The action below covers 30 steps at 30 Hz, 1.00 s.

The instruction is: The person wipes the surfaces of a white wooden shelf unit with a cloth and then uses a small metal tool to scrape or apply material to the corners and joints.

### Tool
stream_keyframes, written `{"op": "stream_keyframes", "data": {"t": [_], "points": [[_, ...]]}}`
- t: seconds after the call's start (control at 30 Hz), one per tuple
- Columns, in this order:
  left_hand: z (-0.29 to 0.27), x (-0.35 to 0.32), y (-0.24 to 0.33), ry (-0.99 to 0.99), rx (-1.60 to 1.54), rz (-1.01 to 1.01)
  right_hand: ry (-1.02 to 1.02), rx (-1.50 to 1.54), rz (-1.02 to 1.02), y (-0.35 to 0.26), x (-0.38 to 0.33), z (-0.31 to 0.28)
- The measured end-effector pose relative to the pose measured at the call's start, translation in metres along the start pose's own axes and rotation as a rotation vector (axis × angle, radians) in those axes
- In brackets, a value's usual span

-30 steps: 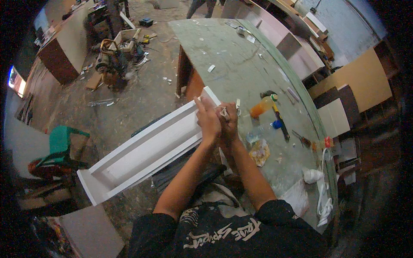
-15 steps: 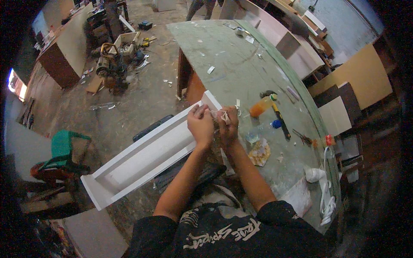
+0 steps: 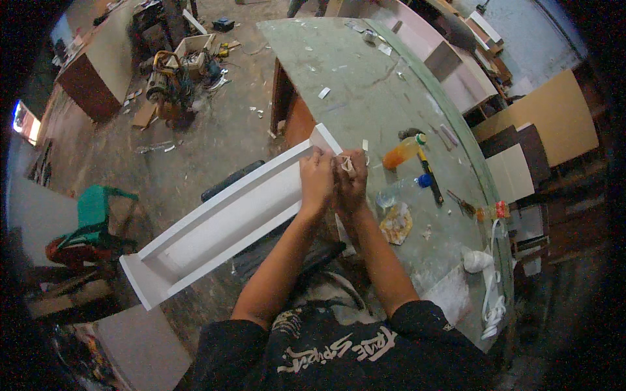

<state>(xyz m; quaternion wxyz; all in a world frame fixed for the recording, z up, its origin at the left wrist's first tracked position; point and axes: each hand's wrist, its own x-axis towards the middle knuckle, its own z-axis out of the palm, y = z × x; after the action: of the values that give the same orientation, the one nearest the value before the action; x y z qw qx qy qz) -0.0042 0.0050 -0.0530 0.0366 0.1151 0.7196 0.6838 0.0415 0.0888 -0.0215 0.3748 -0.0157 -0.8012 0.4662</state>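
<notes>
A long white open box (image 3: pixel 222 218), like a shallow tray with raised sides and end panels, slants across my lap from lower left to the table edge. Over its far right end, my left hand (image 3: pixel 317 182) is closed, its fingertips by the end panel; what it pinches is hidden. Close against it, my right hand (image 3: pixel 352 189) is closed around a crumpled thin white strip (image 3: pixel 347 165), which bunches out above the fingers.
On the green table (image 3: pixel 365 85) to the right lie an orange-drink bottle (image 3: pixel 401 153), a clear blue-capped bottle (image 3: pixel 401 191), a hammer (image 3: pixel 429 179), pliers (image 3: pixel 460 202) and a white strip roll (image 3: pixel 479 262). A green chair (image 3: pixel 98 215) stands left; a machine (image 3: pixel 163 88) sits on the floor.
My hands have come closer together, the left moving slightly right against the right. The thin strip stretched between them earlier is no longer visible there. The whole view has shifted a little.
</notes>
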Motion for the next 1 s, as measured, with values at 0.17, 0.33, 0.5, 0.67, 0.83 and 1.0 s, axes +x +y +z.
{"op": "stream_keyframes", "data": {"t": [0.17,0.33,0.5,0.67,0.83,1.0], "points": [[0.001,-0.013,0.039,0.030,-0.166,-0.151,-0.009,-0.024,-0.017,-0.001,0.005,-0.003],[-0.053,-0.024,0.067,0.048,-0.363,-0.274,-0.106,0.232,0.179,0.015,-0.003,0.000],[-0.157,-0.079,0.086,0.080,0.629,0.191,-0.209,-0.109,-0.018,-0.002,0.003,-0.024],[-0.198,-0.109,0.063,-0.182,0.930,-0.144,-0.385,-0.295,-0.162,-0.031,0.024,-0.039],[-0.205,-0.107,0.059,-0.192,0.833,-0.262,-0.582,-0.554,-0.214,-0.028,0.036,-0.039],[-0.202,-0.098,0.056,-0.268,0.839,-0.300,-0.573,-0.733,-0.097,-0.038,0.049,-0.028]]}}
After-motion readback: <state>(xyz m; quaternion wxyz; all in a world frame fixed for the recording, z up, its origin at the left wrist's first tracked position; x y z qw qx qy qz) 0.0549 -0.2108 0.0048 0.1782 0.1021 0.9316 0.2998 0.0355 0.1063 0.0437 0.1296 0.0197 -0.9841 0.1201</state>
